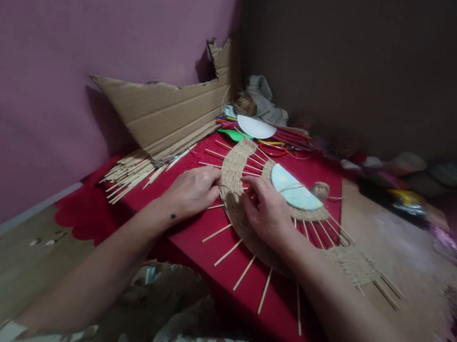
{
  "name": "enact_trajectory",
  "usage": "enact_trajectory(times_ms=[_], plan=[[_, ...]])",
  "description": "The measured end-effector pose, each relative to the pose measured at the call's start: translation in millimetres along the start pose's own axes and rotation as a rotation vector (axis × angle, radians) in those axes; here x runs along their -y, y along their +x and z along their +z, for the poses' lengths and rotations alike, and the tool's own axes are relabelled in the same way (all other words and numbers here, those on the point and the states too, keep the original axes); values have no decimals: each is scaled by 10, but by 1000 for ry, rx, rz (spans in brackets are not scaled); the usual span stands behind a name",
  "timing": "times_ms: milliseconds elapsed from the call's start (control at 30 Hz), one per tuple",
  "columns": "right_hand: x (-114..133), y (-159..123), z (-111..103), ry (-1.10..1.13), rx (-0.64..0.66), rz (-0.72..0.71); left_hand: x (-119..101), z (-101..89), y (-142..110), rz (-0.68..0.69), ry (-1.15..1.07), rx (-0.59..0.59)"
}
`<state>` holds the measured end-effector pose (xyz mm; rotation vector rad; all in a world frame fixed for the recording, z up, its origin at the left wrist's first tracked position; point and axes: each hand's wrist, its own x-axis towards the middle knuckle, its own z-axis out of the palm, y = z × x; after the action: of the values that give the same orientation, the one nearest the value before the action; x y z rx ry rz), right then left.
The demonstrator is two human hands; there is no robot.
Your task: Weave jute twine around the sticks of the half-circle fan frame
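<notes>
Woven fan (234,166), head view: lies on red cloth (200,244), between and partly beneath the hands. Left hand (199,188) is half curled against the outer edge; right hand (268,210) is bent, fingers partly closed over the inner edge. Whether either pinches anything cannot be told. Opposed placement appears to steady the weave. Condition: tan, curved, closely woven; bare sticks (244,273) radiate outward; pale half-disc (302,194) at centre, beyond the right hand.
</notes>
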<state>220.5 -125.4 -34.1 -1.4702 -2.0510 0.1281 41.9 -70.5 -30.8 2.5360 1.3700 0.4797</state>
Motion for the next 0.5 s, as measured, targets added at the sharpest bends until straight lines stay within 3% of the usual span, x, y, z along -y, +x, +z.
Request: enact_trajectory(times_ms=[67,233,500], plan=[[11,8,10,-82,23,8,29,19,-25,2,-44,-32],[49,52,-14,-365,233,5,66,30,-49,29,-93,-52],[-31,95,-42,-352,237,-200,99,51,-44,24,-88,-60]])
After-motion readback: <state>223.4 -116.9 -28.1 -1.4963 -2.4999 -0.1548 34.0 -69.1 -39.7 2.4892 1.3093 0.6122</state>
